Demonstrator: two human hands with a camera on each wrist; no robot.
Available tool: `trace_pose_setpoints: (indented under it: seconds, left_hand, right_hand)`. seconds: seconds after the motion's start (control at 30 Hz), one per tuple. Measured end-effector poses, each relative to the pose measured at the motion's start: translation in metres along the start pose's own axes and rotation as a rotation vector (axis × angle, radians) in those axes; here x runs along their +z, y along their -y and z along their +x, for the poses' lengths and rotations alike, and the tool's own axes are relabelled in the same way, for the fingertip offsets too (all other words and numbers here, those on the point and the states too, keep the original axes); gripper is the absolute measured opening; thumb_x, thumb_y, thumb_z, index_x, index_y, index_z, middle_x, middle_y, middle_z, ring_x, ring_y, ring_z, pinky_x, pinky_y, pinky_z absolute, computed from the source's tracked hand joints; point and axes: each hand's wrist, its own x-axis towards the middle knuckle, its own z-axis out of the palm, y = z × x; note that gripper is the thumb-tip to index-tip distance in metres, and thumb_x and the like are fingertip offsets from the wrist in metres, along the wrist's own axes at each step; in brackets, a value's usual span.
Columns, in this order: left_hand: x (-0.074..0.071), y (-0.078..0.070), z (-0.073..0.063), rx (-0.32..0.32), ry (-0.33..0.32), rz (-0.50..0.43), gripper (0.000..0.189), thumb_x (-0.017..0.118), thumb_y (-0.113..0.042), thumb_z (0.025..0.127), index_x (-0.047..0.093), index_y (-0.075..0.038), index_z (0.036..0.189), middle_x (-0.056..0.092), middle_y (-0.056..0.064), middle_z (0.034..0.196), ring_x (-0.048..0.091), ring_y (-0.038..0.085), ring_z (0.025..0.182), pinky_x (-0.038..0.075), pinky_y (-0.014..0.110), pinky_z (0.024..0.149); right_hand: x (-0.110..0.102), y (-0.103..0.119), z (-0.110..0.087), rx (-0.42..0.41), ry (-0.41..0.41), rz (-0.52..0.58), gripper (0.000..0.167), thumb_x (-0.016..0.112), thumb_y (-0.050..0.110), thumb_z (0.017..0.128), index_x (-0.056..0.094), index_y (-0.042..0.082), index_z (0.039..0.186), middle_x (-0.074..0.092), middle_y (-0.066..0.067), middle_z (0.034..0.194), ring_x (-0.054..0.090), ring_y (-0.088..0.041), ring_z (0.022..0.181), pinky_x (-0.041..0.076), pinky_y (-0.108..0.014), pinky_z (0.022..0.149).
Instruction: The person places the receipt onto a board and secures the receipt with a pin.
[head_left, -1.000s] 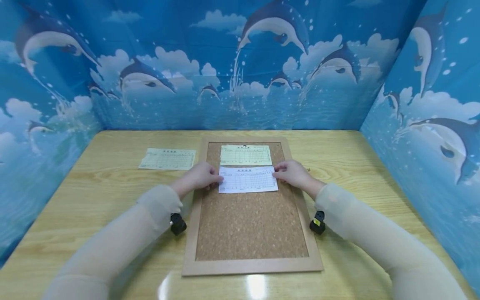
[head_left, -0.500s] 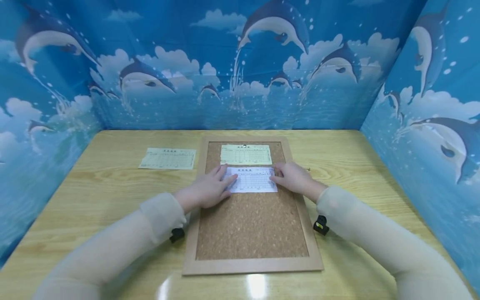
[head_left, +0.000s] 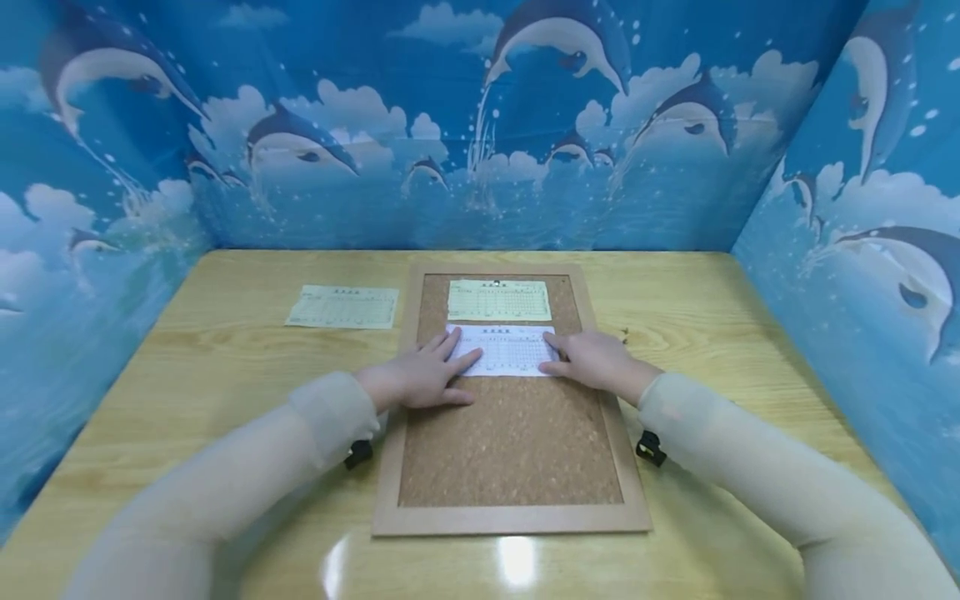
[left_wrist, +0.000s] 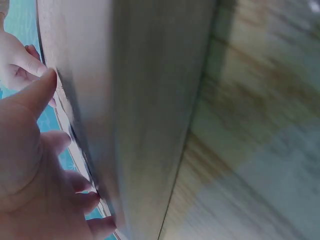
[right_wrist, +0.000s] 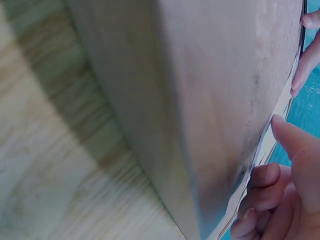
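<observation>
A white printed form slip (head_left: pixel 513 352) lies flat on a wood-framed cork board (head_left: pixel 510 442). My left hand (head_left: pixel 423 371) rests with spread fingers on the slip's left end, its thumb on the cork below. At the slip's right end, my right hand (head_left: pixel 600 360) touches the paper with index finger and thumb, held apart; the right wrist view shows its other fingers bent near the paper (right_wrist: pixel 267 142). Just above the white slip is a pale green form slip (head_left: pixel 498 302), with a small pin (head_left: pixel 497 283) at its top edge.
A second green slip (head_left: pixel 342 307) lies on the wooden table (head_left: pixel 247 358) left of the board. Tiny items (head_left: pixel 624 336), too small to identify, lie right of the board. A dolphin-print backdrop (head_left: pixel 480 208) closes off the back and sides.
My left hand has gone from pinching the slip's left edge to lying spread over it. My right fingers have moved slightly inward onto the paper. The head view has tilted slightly.
</observation>
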Motion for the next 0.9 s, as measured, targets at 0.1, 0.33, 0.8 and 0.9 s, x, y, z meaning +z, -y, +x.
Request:
trace_pose_setpoints:
  seconds: [0.1, 0.33, 0.8, 0.9]
  left_hand:
    - [0.0, 0.001, 0.002, -0.007, 0.033, 0.014, 0.078, 0.036, -0.067, 0.088, 0.008, -0.03, 0.15, -0.012, 0.016, 0.153, -0.009, 0.033, 0.139, 0.008, 0.053, 0.109]
    - [-0.001, -0.001, 0.003, -0.026, 0.055, 0.02, 0.083, 0.039, -0.072, 0.084, 0.008, -0.033, 0.15, -0.013, 0.015, 0.153, -0.009, 0.033, 0.139, 0.008, 0.053, 0.109]
    - [-0.002, -0.006, 0.001, -0.054, 0.07, 0.071, 0.092, 0.04, -0.079, 0.077, 0.001, -0.037, 0.149, -0.017, 0.012, 0.153, -0.012, 0.03, 0.139, 0.008, 0.052, 0.109]
    - [-0.001, -0.007, 0.002, -0.057, 0.078, 0.073, 0.092, 0.04, -0.079, 0.077, 0.002, -0.036, 0.149, -0.017, 0.012, 0.153, -0.012, 0.03, 0.139, 0.009, 0.052, 0.109]
  right_hand:
    - [-0.001, -0.002, 0.0, 0.001, 0.022, -0.006, 0.069, 0.052, 0.051, 0.091, 0.039, 0.008, 0.142, 0.06, -0.019, 0.12, 0.063, -0.03, 0.092, 0.046, -0.036, 0.058]
    - [-0.002, -0.002, 0.001, 0.012, 0.03, -0.014, 0.069, 0.053, 0.052, 0.09, 0.039, 0.009, 0.142, 0.06, -0.019, 0.119, 0.059, -0.021, 0.074, 0.04, -0.032, 0.051]
    - [0.0, -0.009, -0.002, -0.014, -0.015, 0.056, 0.065, 0.056, 0.047, 0.09, 0.042, 0.007, 0.139, 0.054, -0.019, 0.128, 0.063, -0.029, 0.086, 0.047, -0.037, 0.058]
    - [0.001, -0.013, -0.003, -0.013, -0.026, 0.068, 0.064, 0.057, 0.045, 0.09, 0.044, 0.005, 0.138, 0.055, -0.02, 0.126, 0.063, -0.028, 0.081, 0.047, -0.038, 0.058]
